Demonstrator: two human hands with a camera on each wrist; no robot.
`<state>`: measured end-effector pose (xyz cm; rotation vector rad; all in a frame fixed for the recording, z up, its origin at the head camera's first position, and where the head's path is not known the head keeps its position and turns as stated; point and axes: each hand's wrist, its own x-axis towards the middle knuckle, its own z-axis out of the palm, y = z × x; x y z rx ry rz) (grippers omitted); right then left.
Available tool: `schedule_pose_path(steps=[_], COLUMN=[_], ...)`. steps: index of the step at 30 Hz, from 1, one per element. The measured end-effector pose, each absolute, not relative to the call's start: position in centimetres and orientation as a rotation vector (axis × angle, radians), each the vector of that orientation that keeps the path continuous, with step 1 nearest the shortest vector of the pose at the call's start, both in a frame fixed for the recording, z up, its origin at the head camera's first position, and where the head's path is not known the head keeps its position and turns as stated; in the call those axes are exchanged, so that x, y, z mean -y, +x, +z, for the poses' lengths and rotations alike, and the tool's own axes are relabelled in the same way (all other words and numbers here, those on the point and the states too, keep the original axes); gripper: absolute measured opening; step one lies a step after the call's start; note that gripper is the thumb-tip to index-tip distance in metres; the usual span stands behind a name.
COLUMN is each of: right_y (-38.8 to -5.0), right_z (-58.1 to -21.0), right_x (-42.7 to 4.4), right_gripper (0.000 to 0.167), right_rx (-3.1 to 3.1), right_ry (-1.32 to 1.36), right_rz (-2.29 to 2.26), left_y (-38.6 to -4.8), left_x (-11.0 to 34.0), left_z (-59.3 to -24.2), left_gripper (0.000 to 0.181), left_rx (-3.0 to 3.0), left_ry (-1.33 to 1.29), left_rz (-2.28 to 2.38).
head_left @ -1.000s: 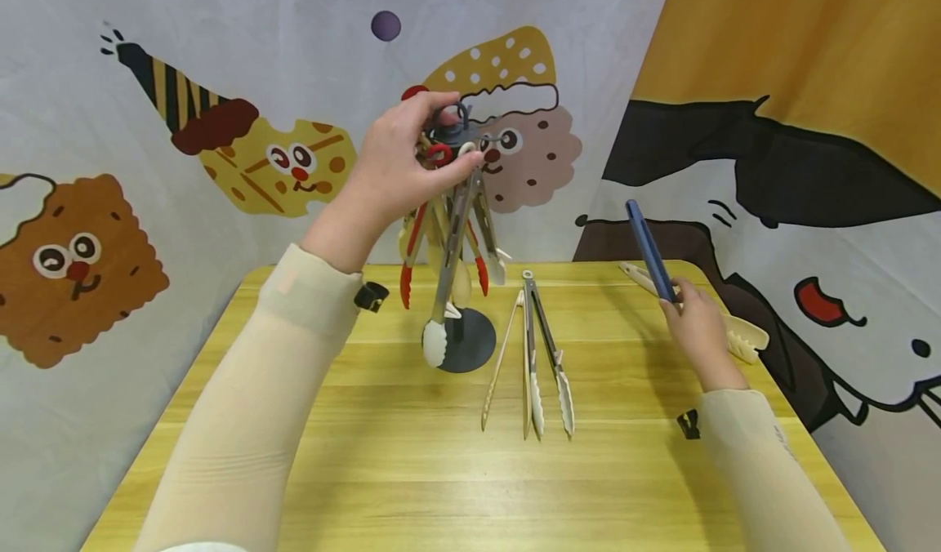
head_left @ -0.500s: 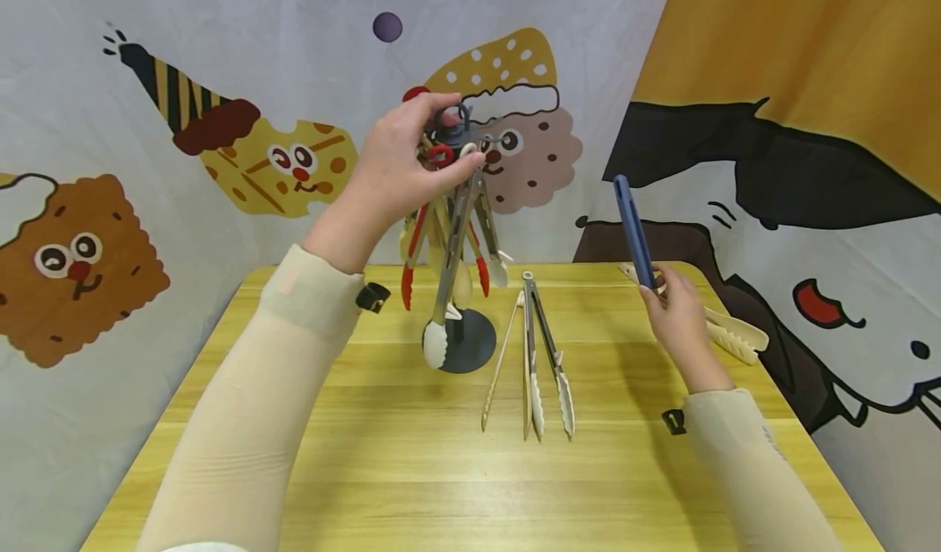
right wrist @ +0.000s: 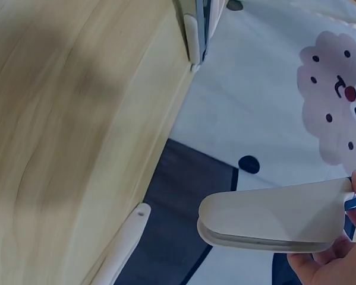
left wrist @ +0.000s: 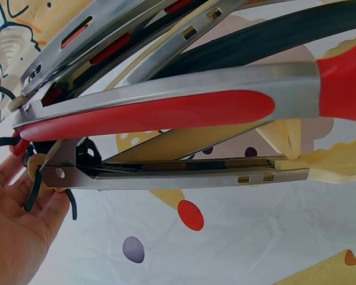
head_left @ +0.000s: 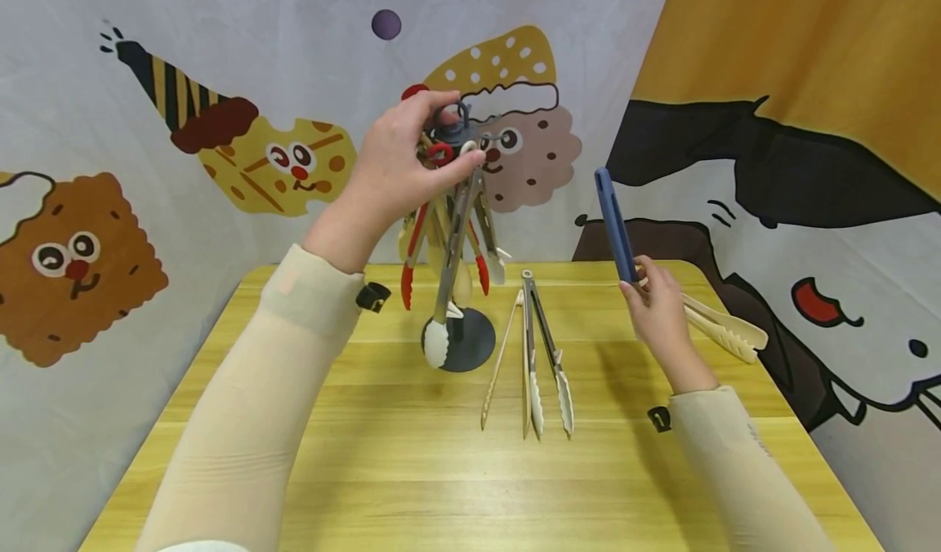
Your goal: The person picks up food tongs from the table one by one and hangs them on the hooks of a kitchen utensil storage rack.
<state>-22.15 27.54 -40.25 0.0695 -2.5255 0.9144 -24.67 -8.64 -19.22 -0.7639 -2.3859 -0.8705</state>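
My left hand (head_left: 397,160) (left wrist: 20,231) grips the top of a dark stand (head_left: 474,341), its thumb and fingers around the hooked head. Several tongs hang from it, among them red-tipped tongs (left wrist: 166,114) and white-tipped tongs (head_left: 449,262). Off to the right, above the table, my right hand (head_left: 665,319) (right wrist: 338,261) pinches one end of a slim blue utensil (head_left: 614,225), which slants up and to the left. In the right wrist view the held piece (right wrist: 273,217) looks broad and pale, with blue beside the fingertips.
Metal tongs with white tips (head_left: 537,372) and thin tongs (head_left: 502,362) lie on the wooden table (head_left: 412,470) right of the stand. Beige tongs (head_left: 735,336) lie near the table's right edge. A printed cloth (head_left: 294,13) hangs behind.
My right hand has moved left and slightly up with the blue utensil, uncovering more of the beige tongs. My left hand has stayed at the top of the stand.
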Motion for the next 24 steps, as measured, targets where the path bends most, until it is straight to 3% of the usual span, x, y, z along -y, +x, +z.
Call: schedule_pose_path(steps=[24], right_y=[-21.7], right_z=[-37.6], right_x=[-23.0], right_gripper=[0.034], right_rx=[2.408], right_ry=[0.239], right_rz=[1.016], left_y=[-24.6], left_x=[8.5], left_z=[-19.5], left_gripper=[0.067], left_rx=[2.325], left_ry=[-0.762], left_rz=[-0.825])
